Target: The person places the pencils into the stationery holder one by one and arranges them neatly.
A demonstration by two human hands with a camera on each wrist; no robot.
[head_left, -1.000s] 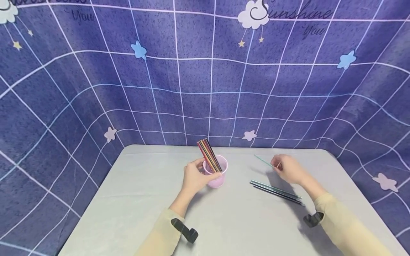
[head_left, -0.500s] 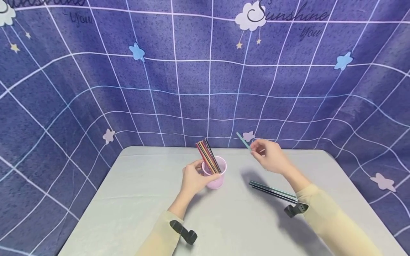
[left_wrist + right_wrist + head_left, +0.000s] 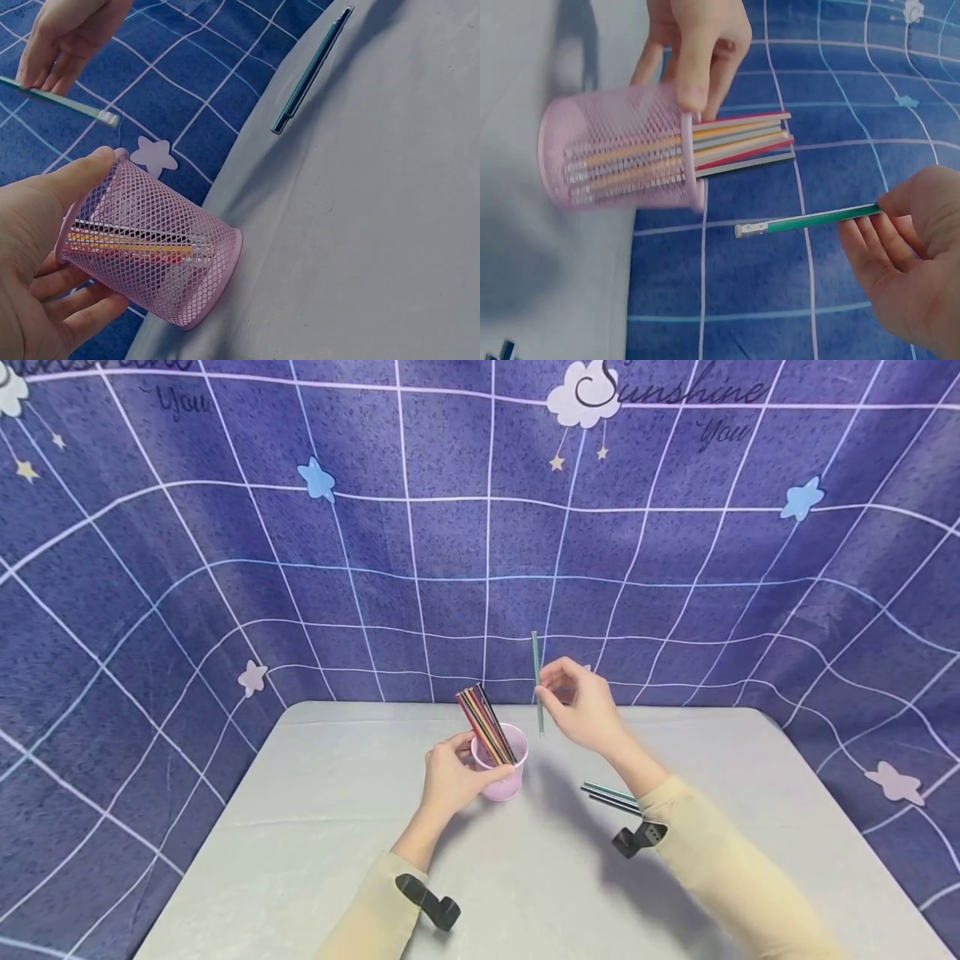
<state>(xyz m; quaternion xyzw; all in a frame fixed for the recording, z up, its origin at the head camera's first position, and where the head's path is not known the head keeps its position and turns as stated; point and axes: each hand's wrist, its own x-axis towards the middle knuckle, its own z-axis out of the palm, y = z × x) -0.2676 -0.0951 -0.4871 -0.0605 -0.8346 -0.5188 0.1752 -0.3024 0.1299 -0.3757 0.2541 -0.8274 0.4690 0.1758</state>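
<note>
At the table [image 3: 300, 827], your left hand [image 3: 452, 779] grips the mesh cup [image 3: 504, 789], seemingly to steady it, and your right hand [image 3: 588, 706] pinches 1 green pencil [image 3: 810, 220] eraser-down, perhaps matching those inside.

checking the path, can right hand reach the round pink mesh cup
Probably yes: the right hand, pinching a slim green pencil, is near the cup, with nothing else visible between.

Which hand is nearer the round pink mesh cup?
Left. The left hand grips the cup near its rim; the right hand, pinching a green pencil, hovers apart, to the cup's right.
</note>
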